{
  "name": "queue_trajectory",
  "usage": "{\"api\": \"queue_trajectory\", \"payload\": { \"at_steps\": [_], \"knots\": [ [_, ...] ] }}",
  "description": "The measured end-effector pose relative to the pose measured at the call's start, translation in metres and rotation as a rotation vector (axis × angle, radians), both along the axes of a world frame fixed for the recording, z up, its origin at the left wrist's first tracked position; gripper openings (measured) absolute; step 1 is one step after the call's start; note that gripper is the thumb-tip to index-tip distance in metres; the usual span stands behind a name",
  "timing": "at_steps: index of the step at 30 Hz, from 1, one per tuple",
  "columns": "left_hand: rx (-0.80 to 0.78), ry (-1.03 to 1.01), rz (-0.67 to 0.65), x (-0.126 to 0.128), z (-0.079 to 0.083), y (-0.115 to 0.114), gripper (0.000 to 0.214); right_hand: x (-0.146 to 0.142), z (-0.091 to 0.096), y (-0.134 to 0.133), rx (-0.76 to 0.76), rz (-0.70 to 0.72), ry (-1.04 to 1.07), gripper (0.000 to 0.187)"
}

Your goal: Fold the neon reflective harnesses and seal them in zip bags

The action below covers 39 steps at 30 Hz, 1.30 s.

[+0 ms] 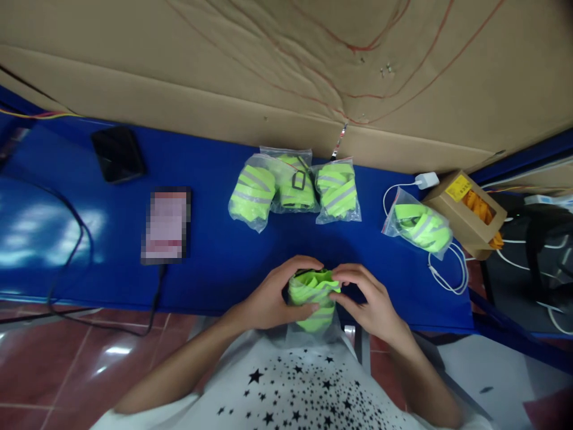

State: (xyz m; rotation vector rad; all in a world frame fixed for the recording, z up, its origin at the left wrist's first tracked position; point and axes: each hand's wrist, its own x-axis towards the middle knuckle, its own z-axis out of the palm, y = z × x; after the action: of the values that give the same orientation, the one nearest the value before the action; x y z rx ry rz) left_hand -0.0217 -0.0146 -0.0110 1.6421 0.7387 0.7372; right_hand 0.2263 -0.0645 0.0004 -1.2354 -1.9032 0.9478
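Note:
Near the front edge of the blue table, a folded neon-yellow reflective strap bundle [316,301] with grey stripes sits between my two hands. Clear plastic, seemingly a bag [308,337], shows around its lower part. My left hand [284,292] wraps the bundle from the left, thumb across its front and fingers behind. On the right, my right hand [364,295] pinches the bundle's upper right edge between thumb and fingers. Behind them lie bagged neon bundles: one on the left [253,194], one in the middle with a black buckle [293,185], and one on the right [336,190].
Another bagged neon bundle [423,226] lies beside a cardboard box [465,209] with orange material inside. A white charger [427,180] and cable are near it. To the left are a blurred-out device [165,227], a black box [117,154] and a black cable [83,230]. A cardboard-covered wall [179,101] rises behind.

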Motion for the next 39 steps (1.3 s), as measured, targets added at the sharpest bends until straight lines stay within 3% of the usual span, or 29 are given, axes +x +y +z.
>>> {"api": "queue_trajectory", "payload": {
  "at_steps": [3, 6, 8, 11, 17, 23, 27, 32, 36, 39],
  "knots": [
    [0.126, -0.016, -0.034, 0.005, 0.008, 0.008, 0.055, -0.008, -0.001, 0.004, 0.058, -0.09, 0.074, 0.036],
    [0.178, -0.022, 0.18, 0.007, 0.014, 0.013, 0.031, -0.012, -0.002, 0.011, 0.075, -0.213, 0.135, 0.032],
    [0.174, -0.03, 0.287, 0.008, 0.016, 0.014, 0.029, -0.012, -0.001, 0.015, 0.062, -0.194, 0.108, 0.03],
    [0.163, -0.071, 0.348, 0.01, 0.014, 0.009, 0.035, -0.011, 0.002, 0.023, 0.05, -0.112, 0.014, 0.034],
    [0.04, -0.13, 0.555, 0.012, 0.011, 0.0, 0.033, -0.015, 0.012, 0.035, 0.142, -0.054, -0.013, 0.027],
    [-0.058, -0.158, 0.301, -0.003, 0.016, 0.011, 0.022, -0.024, 0.026, 0.044, 0.151, 0.002, 0.061, 0.015],
    [-0.025, -0.196, 0.237, -0.017, 0.016, 0.018, 0.022, -0.027, 0.028, 0.054, 0.117, 0.056, 0.046, 0.011],
    [-0.004, -0.263, 0.076, -0.03, 0.014, 0.024, 0.02, -0.026, 0.029, 0.073, -0.032, 0.238, 0.13, 0.003],
    [-0.031, -0.278, -0.019, -0.041, 0.017, 0.03, 0.02, -0.029, 0.034, 0.089, -0.265, 0.424, 0.164, 0.012],
    [-0.078, -0.324, -0.183, -0.042, 0.022, 0.029, 0.022, -0.038, 0.036, 0.1, -0.393, 0.506, 0.193, 0.027]
  ]
}}
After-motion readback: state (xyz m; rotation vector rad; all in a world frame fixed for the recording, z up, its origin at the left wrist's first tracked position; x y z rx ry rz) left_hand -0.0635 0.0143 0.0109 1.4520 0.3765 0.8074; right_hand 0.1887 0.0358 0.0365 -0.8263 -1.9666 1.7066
